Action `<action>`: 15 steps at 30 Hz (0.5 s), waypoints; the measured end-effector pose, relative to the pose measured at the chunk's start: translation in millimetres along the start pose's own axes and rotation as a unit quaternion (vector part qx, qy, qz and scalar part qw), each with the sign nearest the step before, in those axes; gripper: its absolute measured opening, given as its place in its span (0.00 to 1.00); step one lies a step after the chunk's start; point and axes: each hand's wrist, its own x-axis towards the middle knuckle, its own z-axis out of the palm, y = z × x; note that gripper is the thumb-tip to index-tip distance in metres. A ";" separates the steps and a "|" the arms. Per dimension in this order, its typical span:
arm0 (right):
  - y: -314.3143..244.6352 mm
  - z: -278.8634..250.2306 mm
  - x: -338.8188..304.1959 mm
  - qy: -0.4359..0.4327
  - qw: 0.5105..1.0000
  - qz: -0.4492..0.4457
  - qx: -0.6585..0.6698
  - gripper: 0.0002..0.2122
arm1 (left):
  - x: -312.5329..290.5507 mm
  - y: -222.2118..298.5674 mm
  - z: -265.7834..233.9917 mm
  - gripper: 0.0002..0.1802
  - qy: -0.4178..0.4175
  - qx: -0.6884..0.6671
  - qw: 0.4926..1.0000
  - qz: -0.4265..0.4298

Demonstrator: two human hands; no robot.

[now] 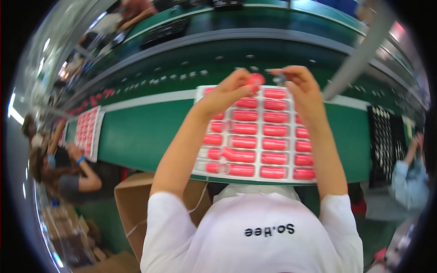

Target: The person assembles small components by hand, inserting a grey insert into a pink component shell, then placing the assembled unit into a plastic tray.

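My left hand (231, 88) pinches a pink cylinder-shaped piece (256, 80), its round end facing up, above the far edge of a white tray (260, 136). Close beside it on the right, my right hand (301, 84) has its thumb and fingers closed on a small greyish piece (279, 79), too blurred to name more exactly. The two pieces are apart. In the tray below lie rows of pink cylinders (275, 130); some in the left columns have clear ends. My forearms cover parts of the tray's left and right sides.
Beyond the tray, small pale pieces (157, 81) and pink ones (108, 92) lie along a green belt. Another pink-filled tray (86, 132) is at left by a co-worker (68, 170). A grey post (359, 54), black tray (381, 141) and second person (407, 177) are at right; a cardboard box (136, 195) stands below.
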 end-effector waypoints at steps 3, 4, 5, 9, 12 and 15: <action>-15.9 -7.3 -13.3 0.011 0.999 -0.005 0.035 0.13 | -9.5 -5.4 48.7 0.15 0.003 -0.152 0.988 -0.003; -16.2 -5.9 -17.3 0.013 1.000 -0.019 0.022 0.13 | -14.2 -5.9 55.3 0.16 -0.001 -0.213 0.977 -0.009; -15.7 -2.7 -20.4 0.006 1.000 -0.029 0.011 0.13 | -19.1 -6.7 61.8 0.16 -0.005 -0.213 0.977 -0.013; -15.2 16.7 -27.7 0.002 0.999 -0.041 -0.023 0.13 | -39.5 0.7 95.9 0.16 0.093 -0.320 0.943 -0.012; -8.8 42.5 -33.7 -0.064 0.989 -0.089 -0.096 0.13 | -72.2 3.7 100.2 0.18 0.128 -0.425 0.896 -0.025; 0.1 73.2 -67.7 -0.092 0.980 -0.132 -0.115 0.13 | -119.2 8.8 109.8 0.17 0.142 -0.519 0.841 -0.065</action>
